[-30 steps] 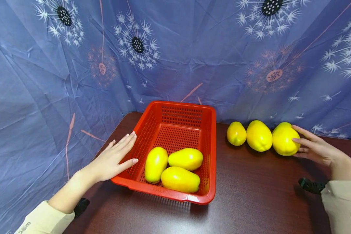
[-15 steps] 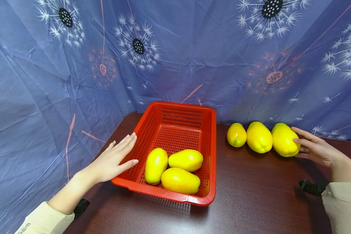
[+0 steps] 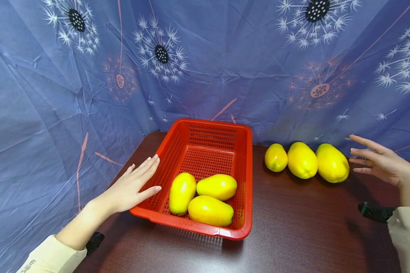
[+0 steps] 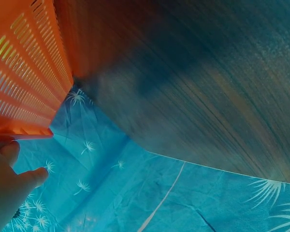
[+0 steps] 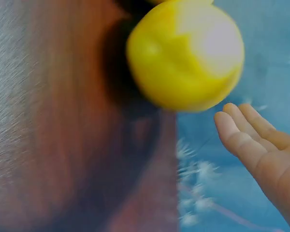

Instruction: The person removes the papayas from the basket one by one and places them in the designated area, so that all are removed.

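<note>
A red perforated plastic basket [image 3: 249, 182] stands mid-table, with three yellow papaya-like fruits lying in its near half, one of them the front fruit [image 3: 210, 211]. My left hand [image 3: 131, 187], fingers straight, rests on the basket's left rim; in the left wrist view its fingers lie right at the orange-red basket wall [image 4: 26, 72]. To the right, three more yellow fruits stand in a row: a small one [image 3: 276, 157], a middle one [image 3: 302, 160] and a large one [image 3: 332, 163]. My right hand [image 3: 382, 161] is just right of the large fruit, fingers extended and holding nothing.
The dark brown wooden table [image 3: 294, 227] ends at the back against a blue dandelion-print cloth [image 3: 205, 76], which also hangs along the left side. Black straps with devices [image 3: 376, 212] are worn at both wrists, below the pale sleeves.
My right hand has let go of the large fruit and drawn back to the right, leaving a gap. The large fruit has tilted slightly where it stands. The left hand has stayed put.
</note>
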### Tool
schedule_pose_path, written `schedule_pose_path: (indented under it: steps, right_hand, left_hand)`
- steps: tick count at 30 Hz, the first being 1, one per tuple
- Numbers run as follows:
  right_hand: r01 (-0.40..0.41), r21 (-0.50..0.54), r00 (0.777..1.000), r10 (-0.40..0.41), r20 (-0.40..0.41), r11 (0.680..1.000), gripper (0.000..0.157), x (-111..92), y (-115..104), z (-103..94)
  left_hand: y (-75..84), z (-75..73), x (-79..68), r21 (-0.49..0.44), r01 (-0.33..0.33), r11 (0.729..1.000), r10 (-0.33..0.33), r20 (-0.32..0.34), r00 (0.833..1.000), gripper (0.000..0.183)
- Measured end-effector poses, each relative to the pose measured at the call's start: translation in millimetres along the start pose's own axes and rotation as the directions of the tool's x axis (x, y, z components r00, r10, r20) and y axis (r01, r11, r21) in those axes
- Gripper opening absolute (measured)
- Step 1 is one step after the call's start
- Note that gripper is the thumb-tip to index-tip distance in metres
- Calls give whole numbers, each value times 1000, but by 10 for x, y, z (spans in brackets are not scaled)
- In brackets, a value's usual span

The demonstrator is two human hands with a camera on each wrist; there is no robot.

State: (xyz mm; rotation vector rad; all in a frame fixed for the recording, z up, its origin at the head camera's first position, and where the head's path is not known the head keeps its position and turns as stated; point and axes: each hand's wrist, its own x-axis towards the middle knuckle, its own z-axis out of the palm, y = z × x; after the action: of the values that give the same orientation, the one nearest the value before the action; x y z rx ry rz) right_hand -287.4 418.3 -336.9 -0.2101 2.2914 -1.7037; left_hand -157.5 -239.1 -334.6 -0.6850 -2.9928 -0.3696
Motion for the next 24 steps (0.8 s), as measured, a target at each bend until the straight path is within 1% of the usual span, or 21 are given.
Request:
schedule_pose_path:
  steps: [1, 3, 5, 8, 11, 12, 14, 16, 20, 24]
  right_hand:
    - [-2, -28, 1000, 2, -8, 1000, 61, 12, -65, 15]
    - [4, -30, 1000, -4, 2, 1000, 59, 43, -202, 55]
    - [8, 26, 999, -9, 35, 1000, 55, 76, -346, 112]
    - [7, 152, 991, -27, 128, 988, 48, 140, -562, 214]
    - [-1, 210, 979, -41, 198, 978, 43, 206, -780, 359]
    - [1, 217, 975, -49, 215, 976, 43, 228, -851, 417]
    - [9, 212, 974, -57, 221, 977, 42, 269, -992, 555]
    - [29, 231, 965, -88, 248, 972, 41, 311, -1109, 690]
    - [42, 239, 952, -111, 285, 970, 39, 377, -1320, 996]
    - [47, 188, 946, -104, 306, 981, 37, 433, -1514, 1301]
  left_hand:
    - [0, -2, 0, 0, -1, 1000, 1, 0, 1000, 75]
    - [1, 3, -3, 1, 2, 1000, -2, 2, 1000, 75]
    - [2, 3, -2, -1, 2, 1000, -2, 2, 1000, 75]
    - [6, 3, -2, -4, 1, 1000, -1, 2, 1000, 75]
    - [10, -6, 0, -7, 0, 1000, 0, 5, 1000, 75]
    - [11, -7, 1, -7, 1, 1000, -1, 5, 1000, 75]
    - [12, -9, 0, -6, 1, 1000, -1, 5, 1000, 75]
    - [12, -12, -1, -6, 1, 1000, -1, 4, 1000, 75]
    - [15, -16, -3, -10, -1, 1000, 1, 3, 1000, 75]
    - [11, -17, -1, -8, -2, 1000, 2, 3, 1000, 75]
